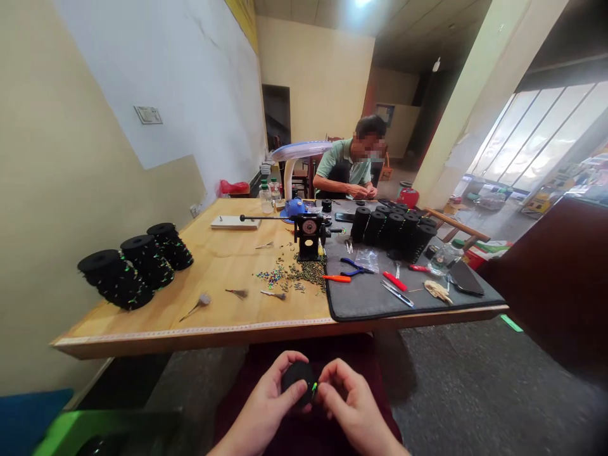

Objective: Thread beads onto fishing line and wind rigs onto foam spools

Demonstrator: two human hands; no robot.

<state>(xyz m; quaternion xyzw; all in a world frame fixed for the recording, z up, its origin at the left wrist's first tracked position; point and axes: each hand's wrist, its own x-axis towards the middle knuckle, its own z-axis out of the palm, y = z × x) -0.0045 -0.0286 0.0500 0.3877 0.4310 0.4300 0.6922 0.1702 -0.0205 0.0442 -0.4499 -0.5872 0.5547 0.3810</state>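
Low over my lap, in front of the table edge, my left hand (281,394) is wrapped around a black foam spool (295,379), its thumb across the flat end. A small bright green and yellow piece (314,386) shows at the spool's right side. Close against that side, my right hand (342,394) has its thumb and forefinger pinched together beside the green piece. Whatever sits between those fingertips is too small to make out.
Black spools (137,269) with green bits stand at the table's left, several more (394,225) on the grey mat (361,304). A black winder (308,234), loose beads (306,273), blue pliers (356,267) and tweezers (398,293) lie between. A co-worker (349,164) sits opposite.
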